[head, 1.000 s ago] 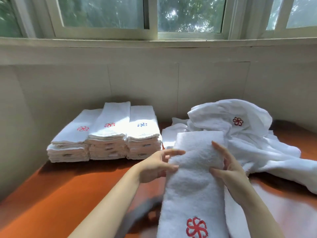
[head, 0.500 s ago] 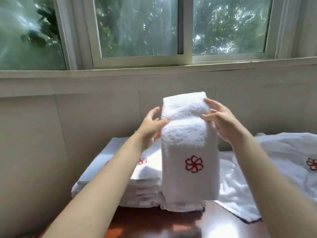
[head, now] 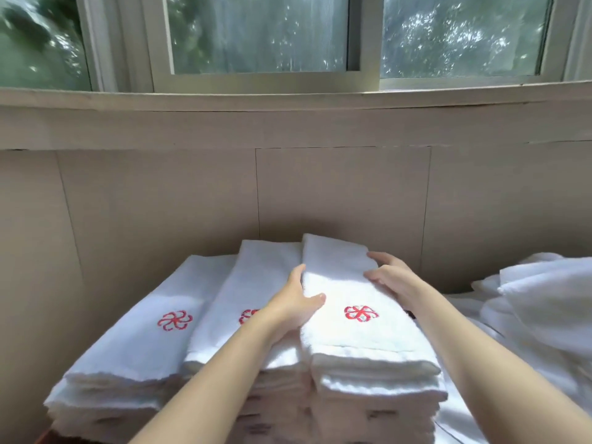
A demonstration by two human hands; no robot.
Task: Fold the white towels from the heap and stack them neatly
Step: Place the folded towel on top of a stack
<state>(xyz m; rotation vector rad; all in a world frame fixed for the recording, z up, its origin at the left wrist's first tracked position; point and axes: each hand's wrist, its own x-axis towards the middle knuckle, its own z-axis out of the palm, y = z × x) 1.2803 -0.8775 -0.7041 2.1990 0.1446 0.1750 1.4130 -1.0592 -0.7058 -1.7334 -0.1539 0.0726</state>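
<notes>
The folded towel [head: 352, 338] lies on top of the right stack [head: 378, 389]. The left hand [head: 293, 302] pinches its left edge, thumb on top. The right hand [head: 389, 275] rests bent on the right edge; whether it grips, I cannot tell. If the hands pull away carelessly, they may drag the towel crooked.

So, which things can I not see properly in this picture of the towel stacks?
Head view:
- The red logo on the middle stack: half covered by the left wrist.
- Fingers of the left hand and right hand: partly hidden beside the top towel, so grip unclear.
- The unfolded towel heap: cut by the right edge.
- The lower towels of the stacks: blurred, cut by the bottom edge; uncountable.
</notes>
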